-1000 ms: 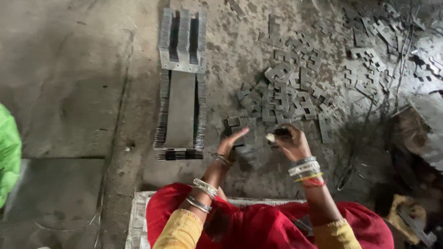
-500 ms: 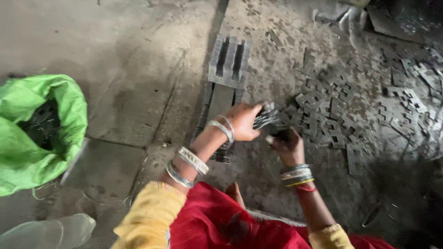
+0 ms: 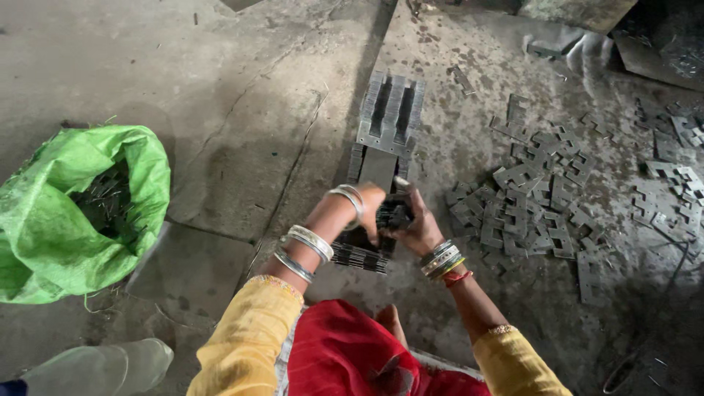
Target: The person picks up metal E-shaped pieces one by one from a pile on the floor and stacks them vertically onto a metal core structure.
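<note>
Hands meet low in the middle of the head view, over a concrete floor. The left hand and the right hand are both curled shut around one small bundle of thin dark metal plates, held between them just above the near end of a long row of plates that lies flat on the floor and runs away from the person. The bundle sits mostly hidden by the fingers, so how many plates it holds cannot be told. Both wrists carry metal bangles, and yellow sleeves and red cloth fill the bottom of the picture.

To the right of the row, a loose scatter of stamped plates spreads over the floor, well apart from the hands; more lie toward the far right edge. At the left, a green sack stands open with dark metal scrap inside, well away from the row.

As for handling, the plates look stiff, thin and flat, each probably light but a packed bundle likely weighty for its size. Their cut edges are probably sharp and the faces may be slick, so a loose stack could fan out or slide. Pinching the bundle across its flat faces, with fingers squaring the edges, seems the surest hold.
</note>
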